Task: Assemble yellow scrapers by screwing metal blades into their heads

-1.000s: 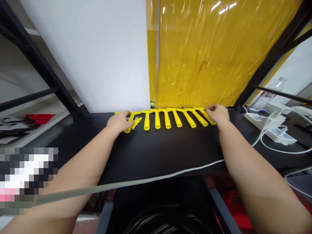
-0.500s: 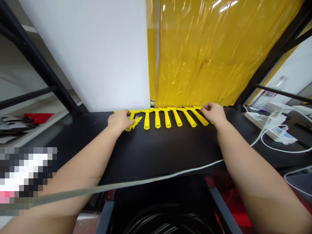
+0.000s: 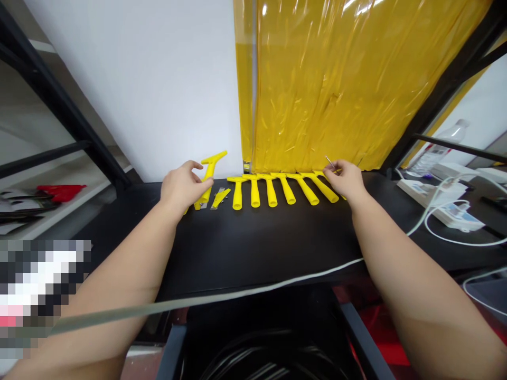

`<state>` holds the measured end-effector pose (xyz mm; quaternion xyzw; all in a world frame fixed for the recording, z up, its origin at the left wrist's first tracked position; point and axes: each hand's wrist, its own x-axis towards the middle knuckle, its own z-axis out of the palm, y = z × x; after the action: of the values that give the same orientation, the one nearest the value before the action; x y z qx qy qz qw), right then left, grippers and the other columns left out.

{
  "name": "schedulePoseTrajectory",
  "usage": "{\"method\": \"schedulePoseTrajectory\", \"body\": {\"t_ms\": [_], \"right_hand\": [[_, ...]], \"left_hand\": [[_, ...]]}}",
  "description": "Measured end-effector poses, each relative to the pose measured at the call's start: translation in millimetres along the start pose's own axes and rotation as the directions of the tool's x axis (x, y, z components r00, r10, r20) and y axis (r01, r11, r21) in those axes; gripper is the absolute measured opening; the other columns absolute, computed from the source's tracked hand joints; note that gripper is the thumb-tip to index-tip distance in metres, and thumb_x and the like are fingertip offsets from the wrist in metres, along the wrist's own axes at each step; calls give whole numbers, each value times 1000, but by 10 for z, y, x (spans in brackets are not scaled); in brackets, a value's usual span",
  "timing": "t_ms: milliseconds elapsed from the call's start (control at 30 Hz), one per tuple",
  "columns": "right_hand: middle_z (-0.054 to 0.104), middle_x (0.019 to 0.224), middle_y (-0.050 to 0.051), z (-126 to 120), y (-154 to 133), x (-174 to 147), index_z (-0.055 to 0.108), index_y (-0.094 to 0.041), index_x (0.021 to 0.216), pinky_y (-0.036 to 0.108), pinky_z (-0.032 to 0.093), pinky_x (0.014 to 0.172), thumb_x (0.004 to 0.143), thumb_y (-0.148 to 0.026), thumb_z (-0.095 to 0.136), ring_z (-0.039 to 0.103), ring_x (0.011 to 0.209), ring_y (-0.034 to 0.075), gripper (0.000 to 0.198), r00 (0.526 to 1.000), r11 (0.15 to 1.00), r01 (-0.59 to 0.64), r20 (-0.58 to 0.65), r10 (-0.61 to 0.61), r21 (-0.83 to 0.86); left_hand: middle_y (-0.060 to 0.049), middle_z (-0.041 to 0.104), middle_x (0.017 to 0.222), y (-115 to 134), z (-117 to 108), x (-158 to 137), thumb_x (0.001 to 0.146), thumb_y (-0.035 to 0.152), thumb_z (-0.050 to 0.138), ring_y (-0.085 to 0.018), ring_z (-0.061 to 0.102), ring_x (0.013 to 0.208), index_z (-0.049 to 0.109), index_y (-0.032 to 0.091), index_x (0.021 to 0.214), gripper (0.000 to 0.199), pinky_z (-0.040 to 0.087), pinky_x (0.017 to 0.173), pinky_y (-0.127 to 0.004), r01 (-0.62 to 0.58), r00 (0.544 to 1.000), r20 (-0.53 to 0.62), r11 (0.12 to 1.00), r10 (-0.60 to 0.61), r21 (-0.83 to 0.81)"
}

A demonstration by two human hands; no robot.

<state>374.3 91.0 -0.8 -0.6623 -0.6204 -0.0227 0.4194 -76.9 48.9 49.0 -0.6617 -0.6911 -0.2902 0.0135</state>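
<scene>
My left hand (image 3: 184, 186) is closed around a yellow T-shaped scraper handle (image 3: 209, 171), tilted up off the black table with its crossbar raised. Beside and under that hand lie small yellow pieces (image 3: 222, 197) with clear or metallic bits, partly hidden by my fingers. A row of several similar yellow handles (image 3: 272, 193) rests along the back of the table, their round open ends toward me. At the row's right end, my right hand (image 3: 345, 179) pinches a thin metal rod (image 3: 329, 161) that points up and left; its lower part is hidden in my fingers.
A white panel (image 3: 150, 95) and a yellow plastic curtain (image 3: 336, 95) stand behind the black table (image 3: 261, 243). A pale cable (image 3: 253, 290) crosses the table's front edge. To the right are a power strip (image 3: 443, 206), white cables and a plastic bottle (image 3: 443, 145).
My left hand has moved left and lifted the leftmost yellow handle off the table, uncovering the small yellow pieces. My right hand stays almost in place with the metal rod.
</scene>
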Motion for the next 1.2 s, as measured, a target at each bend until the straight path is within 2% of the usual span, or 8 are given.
{"method": "schedulePoseTrajectory", "body": {"t_ms": [133,233,367,500,867,967,1100,1200], "right_hand": [[75,98,10,94,-205,-90,68,-18,98,34,56,79,87,-43,64,69,83,21,28,993,943,88,49,-109,321],[75,101,10,147,-415,-227,64,-19,100,34,58,73,88,-51,66,71,82,21,35,956,834,53,214,-202,549],[76,98,9,189,-711,-453,62,-19,113,33,59,70,93,-53,65,70,72,17,39,791,730,-95,497,-358,677],[69,85,3,267,-836,-568,63,-19,109,31,59,70,86,-47,78,67,71,16,39,692,738,-130,594,-410,662],[59,78,-2,250,-773,-560,61,-18,108,29,49,65,87,-43,75,58,65,12,36,477,812,-127,753,-454,570],[52,76,-6,156,-747,-527,56,-22,111,26,40,62,90,-45,73,46,63,11,36,460,841,-37,756,-465,540],[52,77,-4,12,-710,-464,53,-21,100,27,41,63,93,-46,67,46,65,11,29,420,882,17,797,-433,470],[53,78,-2,-32,-686,-443,53,-21,92,28,46,61,90,-48,69,54,67,13,31,402,920,-11,844,-355,391]], "left_hand": [[-2,73,80,33,82,-80,81,47,73,-19,67,70,65,23,118,45,53,69,-34,-215,967,59,914,249,-343],[0,70,73,75,186,-166,78,44,78,-14,62,63,65,19,115,46,51,62,-28,-288,865,193,773,463,-565],[3,67,68,221,257,-323,75,39,82,-12,61,59,67,18,112,45,52,61,-26,-331,690,346,703,635,-630],[5,66,66,356,255,-432,75,37,82,-11,61,58,70,20,110,40,50,60,-24,-451,594,404,704,696,-549],[4,68,74,356,286,-424,71,37,84,-13,62,64,70,21,112,46,47,59,-24,-408,496,577,761,649,-504],[2,69,75,321,269,-378,75,40,80,-13,61,63,72,21,107,38,47,59,-24,-420,532,549,764,645,-489],[-2,72,77,125,287,-185,82,33,66,-15,63,66,71,18,93,19,49,62,-26,-414,780,327,832,533,-369],[-6,77,89,-80,332,-5,79,26,62,-20,70,76,75,16,98,25,54,72,-30,-359,884,274,925,379,-123]]}}
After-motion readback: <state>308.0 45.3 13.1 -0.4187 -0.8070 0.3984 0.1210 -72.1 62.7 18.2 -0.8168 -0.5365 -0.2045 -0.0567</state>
